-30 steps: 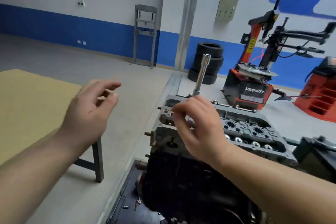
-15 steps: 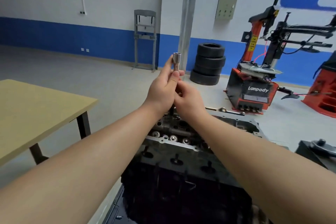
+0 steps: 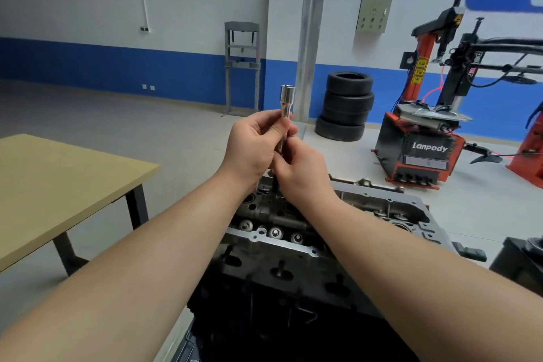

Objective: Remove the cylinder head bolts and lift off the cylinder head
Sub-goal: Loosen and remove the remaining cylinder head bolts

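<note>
The grey cylinder head (image 3: 379,206) sits on top of a dark engine block (image 3: 279,297) in front of me, with valve springs showing along its near edge. A long chrome socket extension (image 3: 286,103) stands upright over the head's far left part. My left hand (image 3: 252,147) is wrapped around its upper shaft, just under the socket end. My right hand (image 3: 299,173) grips the lower shaft right below the left hand. The tool's lower end and the bolt under it are hidden behind my hands.
A wooden table (image 3: 58,185) with black legs stands to the left. Behind the engine are a red and black tyre changer (image 3: 423,156), a stack of tyres (image 3: 345,106), a grey press frame (image 3: 242,67) and a metal pillar (image 3: 305,38). A dark object (image 3: 520,258) sits at right.
A second ago my hands were apart and open near the standing tool. Both have closed on its shaft, and my view has shifted to look across the engine.
</note>
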### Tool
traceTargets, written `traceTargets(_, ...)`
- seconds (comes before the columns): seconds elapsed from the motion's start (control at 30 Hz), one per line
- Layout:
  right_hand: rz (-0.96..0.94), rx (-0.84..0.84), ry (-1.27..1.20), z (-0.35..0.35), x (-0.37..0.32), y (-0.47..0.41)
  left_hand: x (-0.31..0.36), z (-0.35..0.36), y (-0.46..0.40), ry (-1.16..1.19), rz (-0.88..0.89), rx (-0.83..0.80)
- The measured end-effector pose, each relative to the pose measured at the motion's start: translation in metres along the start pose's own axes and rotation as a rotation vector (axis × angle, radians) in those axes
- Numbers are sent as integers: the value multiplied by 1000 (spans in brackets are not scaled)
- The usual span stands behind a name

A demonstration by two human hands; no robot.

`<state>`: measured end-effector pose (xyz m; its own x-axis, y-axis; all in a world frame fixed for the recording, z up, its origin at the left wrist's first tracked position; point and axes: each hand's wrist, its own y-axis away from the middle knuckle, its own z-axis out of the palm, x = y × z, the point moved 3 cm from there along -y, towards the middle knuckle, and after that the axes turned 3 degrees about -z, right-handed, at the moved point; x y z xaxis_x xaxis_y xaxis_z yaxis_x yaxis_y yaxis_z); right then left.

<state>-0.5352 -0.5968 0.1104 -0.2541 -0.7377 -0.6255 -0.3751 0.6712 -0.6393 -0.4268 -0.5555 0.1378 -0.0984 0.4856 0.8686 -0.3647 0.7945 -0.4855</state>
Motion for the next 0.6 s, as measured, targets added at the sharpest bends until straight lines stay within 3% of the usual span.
traceTargets(0.07,18,-9,-40,0,1,0,9,-3,-8,-17,-4,-85)
traceTargets(0.2,33,-40,-18,1,0,-3,39,2,-38,249,-236,-406)
traceTargets(0.33,112,-88,-178,-3,0,-3,41,15,-51,233,-366,-539)
traceTargets(0.4,126,-94,-215,-3,0,-1,38,21,-53,205,-340,-488)
traceTargets(0.6,127,-66,-166,-4,-2,-2,34,28,-44,196,-295,0)
